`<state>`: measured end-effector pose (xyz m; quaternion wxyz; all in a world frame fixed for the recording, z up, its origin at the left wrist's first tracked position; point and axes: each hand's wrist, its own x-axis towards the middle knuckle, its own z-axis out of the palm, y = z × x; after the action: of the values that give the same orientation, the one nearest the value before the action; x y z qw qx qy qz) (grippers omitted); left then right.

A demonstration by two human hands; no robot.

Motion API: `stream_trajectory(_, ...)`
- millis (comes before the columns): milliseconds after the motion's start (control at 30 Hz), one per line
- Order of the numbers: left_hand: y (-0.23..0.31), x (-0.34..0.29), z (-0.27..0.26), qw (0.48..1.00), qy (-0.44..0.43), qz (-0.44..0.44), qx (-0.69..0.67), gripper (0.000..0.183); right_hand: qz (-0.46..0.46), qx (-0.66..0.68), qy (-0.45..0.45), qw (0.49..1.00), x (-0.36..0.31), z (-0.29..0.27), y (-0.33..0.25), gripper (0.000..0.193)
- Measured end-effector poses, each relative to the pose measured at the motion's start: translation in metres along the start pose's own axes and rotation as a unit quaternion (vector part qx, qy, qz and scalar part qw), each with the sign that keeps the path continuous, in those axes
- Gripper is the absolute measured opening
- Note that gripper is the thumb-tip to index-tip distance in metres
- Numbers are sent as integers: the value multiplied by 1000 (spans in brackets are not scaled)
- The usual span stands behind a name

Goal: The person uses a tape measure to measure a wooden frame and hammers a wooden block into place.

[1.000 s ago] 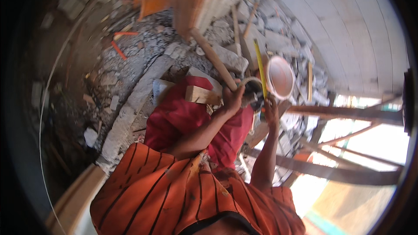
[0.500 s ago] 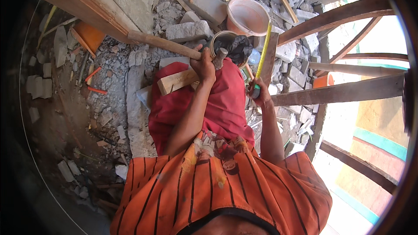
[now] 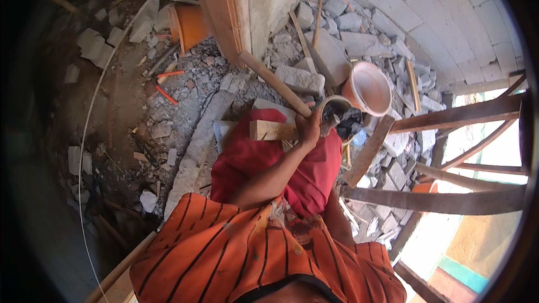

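Head view: the left hand point(image 3: 309, 129) has its fingers closed around a wooden handle point(image 3: 275, 83) beside a wooden block point(image 3: 272, 131) on the lap. The right hand is hidden, grip unknowable. A firm hold low on the handle would steady it best.

Rubble blocks point(image 3: 303, 78) crowd the ground ahead, and a long wooden handle point(image 3: 273, 82) slants across them to the left hand point(image 3: 310, 129). An orange bucket point(image 3: 368, 87) stands just right of it, with wooden poles point(image 3: 443, 202) barring the right side. Bare gravel point(image 3: 193, 87) lies open to the left
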<state>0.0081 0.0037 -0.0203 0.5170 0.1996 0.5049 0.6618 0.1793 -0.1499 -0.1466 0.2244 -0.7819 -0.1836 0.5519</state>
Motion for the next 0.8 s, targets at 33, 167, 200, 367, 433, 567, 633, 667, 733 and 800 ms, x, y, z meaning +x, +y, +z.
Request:
stream_trajectory(33, -2, 1, -2, 1000, 4, 2, -4, 35, -5, -15, -7, 1000, 3, 3, -2, 44)
stream_trajectory(167, 8, -5, 5, 1000, -4, -8, -9, 34, -12, -38, -12, 999, 15, 7, -2, 44)
stream_trajectory(200, 12, -3, 3, 1000, 3, -13, -16, 34, -17, -47, -20, 999, 18, 11, -6, 44)
stream_trajectory(367, 15, -7, 7, 1000, -8, -28, -4, 34, -27, -66, -18, 997, 22, 7, -4, 44)
stream_trajectory(433, 12, -6, 6, 1000, -3, -19, -11, 35, -31, -75, -22, 996, 22, 8, -2, 43)
stream_trajectory(567, 6, -4, 5, 997, 6, -37, -62, 28, -37, -91, -30, 995, 24, 9, 2, 43)
stream_trajectory(633, 4, -3, 4, 999, -3, -30, -35, 33, -36, -95, -28, 994, 22, 7, 6, 43)
stream_trajectory(667, 4, -4, 3, 999, -8, -27, -20, 37, -39, -95, -27, 994, 21, 4, 8, 43)
stream_trajectory(733, 3, -4, 5, 1000, -12, -19, -17, 37, -43, -97, -28, 994, 20, 4, 8, 43)
stream_trajectory(800, -2, -3, 4, 1000, -7, -12, -23, 38, -48, -104, -30, 993, 20, 6, 8, 43)
